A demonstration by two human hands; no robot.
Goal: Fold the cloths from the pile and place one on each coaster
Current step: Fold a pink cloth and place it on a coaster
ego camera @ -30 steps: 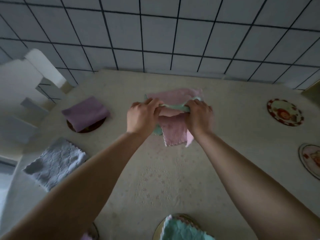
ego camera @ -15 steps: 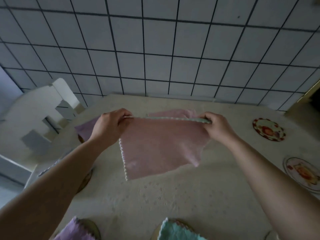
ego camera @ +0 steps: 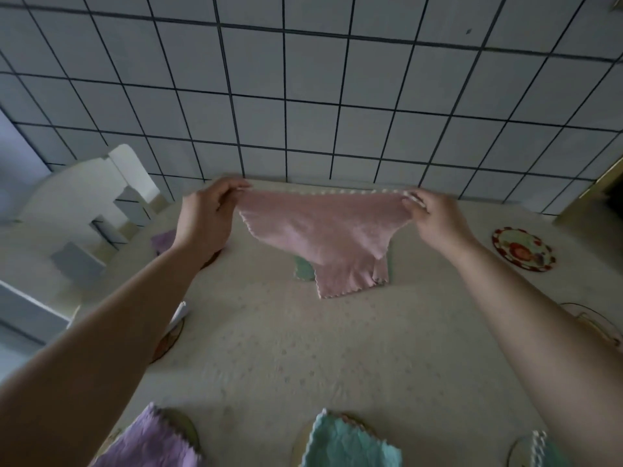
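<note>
A pink cloth (ego camera: 323,230) hangs spread in the air above the far middle of the table. My left hand (ego camera: 207,214) pinches its upper left corner and my right hand (ego camera: 435,215) pinches its upper right corner. Its lower edge droops onto a green cloth (ego camera: 303,269) of the pile on the table. A bare patterned coaster (ego camera: 521,249) lies at the far right. Folded cloths lie on coasters at the near edge: a purple cloth (ego camera: 151,443) and a teal cloth (ego camera: 347,446).
A white chair (ego camera: 91,210) stands at the table's left side. The tiled wall (ego camera: 303,96) runs behind the table. Another purple cloth (ego camera: 163,239) lies on a coaster behind my left forearm. A coaster (ego camera: 168,338) shows under my left arm, another coaster (ego camera: 593,326) at the right edge.
My hands have lifted the pink cloth higher and pulled its top edge wider apart, away from the pile. The camera has tilted up toward the wall.
</note>
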